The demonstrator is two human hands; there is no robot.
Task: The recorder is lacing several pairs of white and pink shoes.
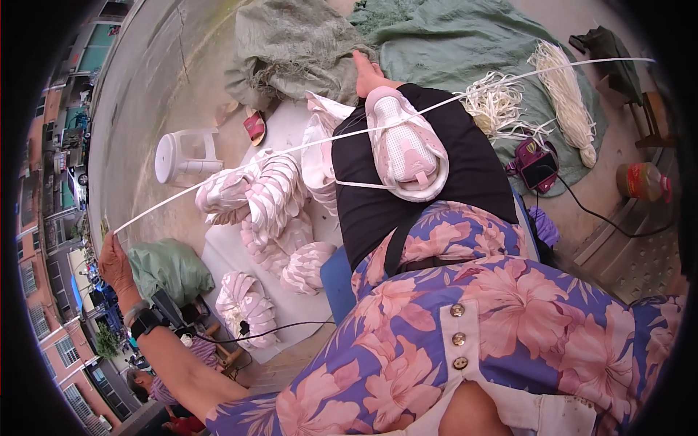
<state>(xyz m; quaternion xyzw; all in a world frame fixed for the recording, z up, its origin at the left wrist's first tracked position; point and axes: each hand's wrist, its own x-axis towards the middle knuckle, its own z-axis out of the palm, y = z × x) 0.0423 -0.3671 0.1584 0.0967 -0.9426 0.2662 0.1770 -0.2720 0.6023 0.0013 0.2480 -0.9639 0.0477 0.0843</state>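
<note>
My left hand (115, 266) is stretched far out to the left, its fingers closed on one end of a white shoelace (276, 154). The lace runs taut across the picture, over a pink and white sneaker (411, 149) on my lap, and up to the right rim. A shorter piece of lace lies at the sneaker's left side. Black cloth (356, 218) covers my thighs beneath the sneaker. My right hand is outside the picture; only its sleeve reaches the right edge.
Rows of nested pink and white sneakers (273, 189) lie on a pale sheet at the left, near a white stool (169, 158). Loose laces (498, 102) and a lace bundle (567, 94) rest on green cloth (451, 43). A phone (539, 174) trails a black cable; a bottle (643, 182) stands right.
</note>
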